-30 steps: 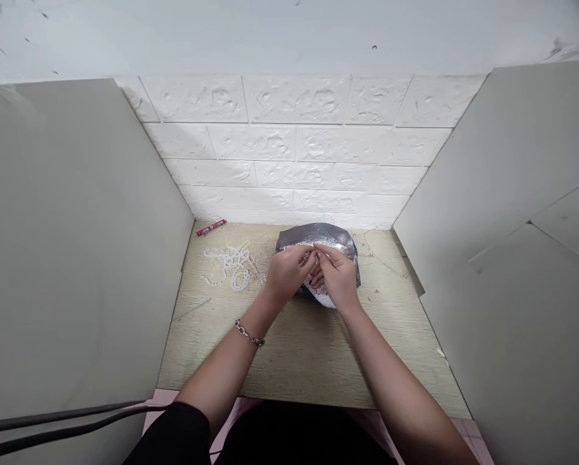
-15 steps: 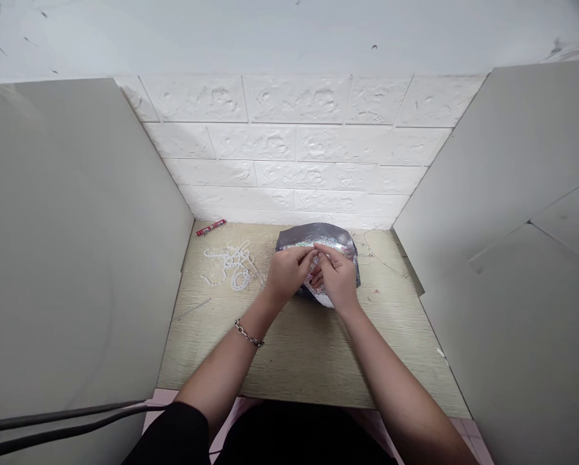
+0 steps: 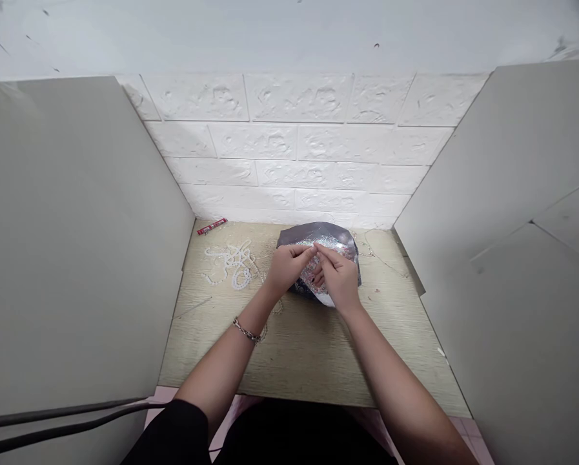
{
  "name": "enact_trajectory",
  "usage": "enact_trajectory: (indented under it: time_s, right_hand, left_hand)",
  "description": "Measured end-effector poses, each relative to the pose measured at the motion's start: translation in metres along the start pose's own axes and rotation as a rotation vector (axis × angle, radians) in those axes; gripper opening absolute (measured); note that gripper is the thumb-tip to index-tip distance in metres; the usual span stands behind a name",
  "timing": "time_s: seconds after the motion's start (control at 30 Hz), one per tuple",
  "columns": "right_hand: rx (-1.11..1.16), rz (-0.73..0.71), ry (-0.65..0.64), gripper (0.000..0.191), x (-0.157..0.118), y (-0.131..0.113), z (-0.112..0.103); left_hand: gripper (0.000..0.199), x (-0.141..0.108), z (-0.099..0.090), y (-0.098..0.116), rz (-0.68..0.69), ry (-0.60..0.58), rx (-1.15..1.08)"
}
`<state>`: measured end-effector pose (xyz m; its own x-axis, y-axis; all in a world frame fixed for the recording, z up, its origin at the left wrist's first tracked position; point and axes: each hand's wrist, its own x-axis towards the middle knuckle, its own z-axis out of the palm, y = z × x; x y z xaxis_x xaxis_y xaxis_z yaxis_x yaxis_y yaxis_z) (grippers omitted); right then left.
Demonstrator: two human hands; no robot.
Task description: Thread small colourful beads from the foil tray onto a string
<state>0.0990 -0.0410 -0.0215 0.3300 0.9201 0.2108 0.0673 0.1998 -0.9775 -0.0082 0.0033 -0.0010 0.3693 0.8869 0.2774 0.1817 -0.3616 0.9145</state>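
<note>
My left hand (image 3: 288, 266) and my right hand (image 3: 339, 276) meet fingertip to fingertip, both pinched closed. Whatever lies between the fingertips is too small to make out. Below them is a shiny grey bag (image 3: 313, 230) with many small, pinkish and clear beads (image 3: 310, 276) on it. The lower fingers of my right hand curl over these beads. To the left of the bag, a tangle of white bead strings (image 3: 235, 261) lies on the wooden table (image 3: 313, 361).
A red narrow packet (image 3: 212, 226) lies at the table's back left corner. Thin strands with beads (image 3: 374, 254) are right of the bag. Grey panels (image 3: 76, 245) flank the table, and a white brick-patterned wall (image 3: 294, 142) closes the back. Dark cables (image 3: 76, 418) run at lower left.
My left hand has moved slightly and its fingers look straighter. A thin beaded strand now shows beside my left forearm. My right hand stays nearly in place.
</note>
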Motion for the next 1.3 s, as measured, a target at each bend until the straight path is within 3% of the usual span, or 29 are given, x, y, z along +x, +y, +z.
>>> enact_trajectory:
  time_s: [0.3,0.57,0.73,0.87,1.0,1.1,1.3]
  right_hand:
    - [0.008,0.042,0.052,0.022,0.002,-0.003,0.0]
    - [-0.162,-0.071,0.049,0.018,0.001,-0.001,-0.003]
    - [-0.173,-0.102,0.034,0.019,0.0,0.0,-0.003]
    - [-0.088,-0.067,0.019,0.021,-0.001,-0.001,-0.002]
    - [-0.049,-0.064,0.008,0.021,0.0,-0.002,-0.001]
    - [0.098,0.041,0.003,0.021,0.003,-0.002,-0.001]
    - [0.718,0.32,0.118,0.01,0.014,-0.001,-0.003]
  left_hand:
    - [0.034,0.001,-0.001,0.003,-0.106,-0.018,-0.128]
    - [0.035,0.002,-0.001,0.001,-0.104,-0.024,-0.085]
    - [0.016,0.003,0.001,-0.001,-0.167,0.011,-0.224]
    - [0.009,0.001,0.002,0.003,-0.225,-0.079,-0.338]
    - [0.024,-0.001,0.003,0.006,-0.2,-0.143,-0.29]
    - [0.031,0.0,0.003,0.006,-0.14,-0.155,-0.209]
    - [0.029,0.0,0.004,0.004,-0.019,-0.145,-0.117]
